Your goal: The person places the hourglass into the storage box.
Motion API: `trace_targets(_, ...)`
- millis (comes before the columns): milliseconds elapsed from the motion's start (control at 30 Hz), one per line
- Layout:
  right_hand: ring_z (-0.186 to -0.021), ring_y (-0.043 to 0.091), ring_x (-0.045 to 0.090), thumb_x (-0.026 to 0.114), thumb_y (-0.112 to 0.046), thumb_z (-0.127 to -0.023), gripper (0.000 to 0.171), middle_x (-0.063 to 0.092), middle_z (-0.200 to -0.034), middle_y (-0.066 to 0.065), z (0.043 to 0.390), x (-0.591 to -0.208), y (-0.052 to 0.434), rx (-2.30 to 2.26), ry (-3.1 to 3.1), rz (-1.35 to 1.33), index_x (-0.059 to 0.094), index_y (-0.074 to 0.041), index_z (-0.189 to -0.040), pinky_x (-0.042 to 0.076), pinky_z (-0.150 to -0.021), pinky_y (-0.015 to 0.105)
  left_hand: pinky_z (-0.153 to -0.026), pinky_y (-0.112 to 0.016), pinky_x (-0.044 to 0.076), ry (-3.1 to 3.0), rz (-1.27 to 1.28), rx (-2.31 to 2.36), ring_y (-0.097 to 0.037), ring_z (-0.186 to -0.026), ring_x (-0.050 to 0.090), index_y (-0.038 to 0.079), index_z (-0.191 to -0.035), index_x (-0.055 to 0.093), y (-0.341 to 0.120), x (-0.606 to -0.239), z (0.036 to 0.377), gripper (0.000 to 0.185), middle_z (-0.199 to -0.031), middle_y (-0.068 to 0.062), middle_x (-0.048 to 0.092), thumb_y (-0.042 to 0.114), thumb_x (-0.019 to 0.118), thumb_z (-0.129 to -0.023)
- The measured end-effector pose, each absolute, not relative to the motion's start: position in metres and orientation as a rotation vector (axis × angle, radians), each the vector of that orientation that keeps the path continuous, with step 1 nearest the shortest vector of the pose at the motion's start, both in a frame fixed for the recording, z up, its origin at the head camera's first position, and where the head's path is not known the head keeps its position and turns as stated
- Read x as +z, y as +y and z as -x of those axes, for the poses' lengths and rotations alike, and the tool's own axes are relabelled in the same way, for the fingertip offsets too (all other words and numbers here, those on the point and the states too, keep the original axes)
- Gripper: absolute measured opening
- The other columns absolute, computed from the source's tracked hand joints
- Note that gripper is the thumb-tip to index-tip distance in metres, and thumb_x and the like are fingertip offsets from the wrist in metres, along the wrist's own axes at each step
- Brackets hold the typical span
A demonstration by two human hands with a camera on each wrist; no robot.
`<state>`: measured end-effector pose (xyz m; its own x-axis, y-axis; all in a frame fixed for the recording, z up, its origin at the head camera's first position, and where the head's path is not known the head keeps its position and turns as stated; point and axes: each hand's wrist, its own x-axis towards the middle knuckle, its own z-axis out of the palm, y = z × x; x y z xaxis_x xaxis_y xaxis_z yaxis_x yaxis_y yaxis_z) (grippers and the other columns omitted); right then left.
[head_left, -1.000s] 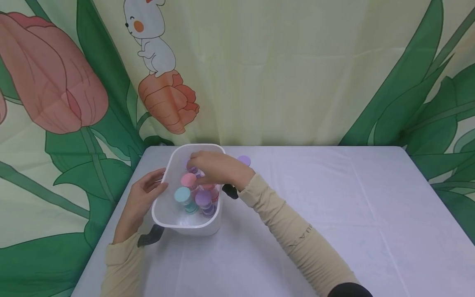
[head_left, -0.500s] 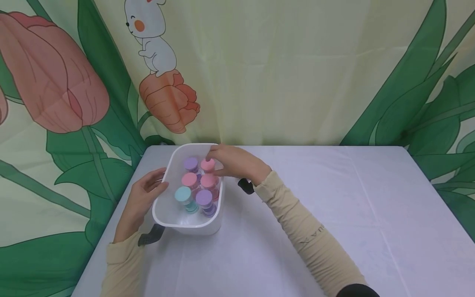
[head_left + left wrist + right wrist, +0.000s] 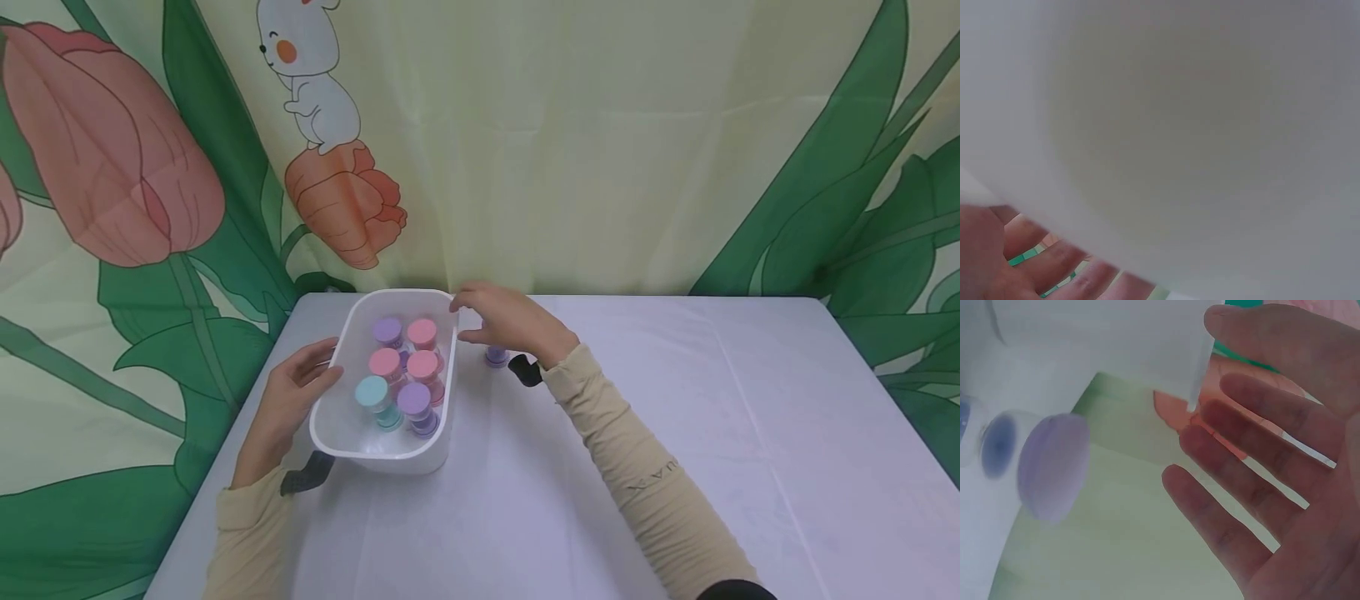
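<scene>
A white plastic bin (image 3: 375, 457) stands at the left of the table, holding several small hourglass-shaped timers with coloured caps. Among them are a teal timer (image 3: 372, 392), a pink timer (image 3: 386, 363) and a purple timer (image 3: 414, 400), all standing upright. My left hand (image 3: 288, 400) lies against the bin's left wall, fingers fairly straight and thumb at the rim. At the bin's right rim is my right hand (image 3: 517, 321), its fingers extended and holding nothing; the right wrist view shows the thumb tip by the bin's edge. Another purple timer (image 3: 1054, 469) stands outside the bin, partly hidden by my right hand in the head view.
A white cloth covers the table (image 3: 637, 433). Behind it hangs a curtain (image 3: 562, 167) printed with tulips, a rabbit and a carrot. The bin wall fills most of the left wrist view, blurred.
My right hand has withdrawn from over the timers inside the bin and moved right to the bin's right rim. My left hand stays at the left wall.
</scene>
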<state>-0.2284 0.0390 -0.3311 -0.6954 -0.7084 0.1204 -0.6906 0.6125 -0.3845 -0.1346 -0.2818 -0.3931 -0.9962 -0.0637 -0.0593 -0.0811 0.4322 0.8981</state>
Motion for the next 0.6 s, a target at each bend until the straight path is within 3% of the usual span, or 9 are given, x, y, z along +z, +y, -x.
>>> trace_targets(167, -0.108, 0.025, 0.061, 0.075, -0.015, -0.088, 0.037, 0.062, -0.122, 0.010, 0.232, -0.339, 0.050, -0.700, 2.771, 1.155, 0.066, -0.002, -0.122, 0.050, -0.097, 0.033, -0.102, -0.047, 0.047, 2.632, 0.139, 1.646, -0.033, -0.132, 0.050, 0.015, -0.151, 0.041, -0.282, -0.392, 0.134, 0.064, -0.151, -0.012, 0.047, 0.040, 0.063, -0.097)
trace_targets(600, -0.120, 0.024, 0.056, 0.076, -0.019, -0.087, 0.040, 0.063, -0.125, 0.009, 0.236, -0.358, 0.067, -0.661, 2.810, 1.085, 0.067, -0.003, -0.122, 0.045, -0.106, 0.037, -0.104, -0.050, 0.045, 2.622, 0.151, 1.641, -0.033, -0.133, 0.049, 0.016, -0.152, 0.039, -0.282, -0.391, 0.133, 0.066, -0.152, -0.011, 0.045, 0.042, 0.062, -0.097)
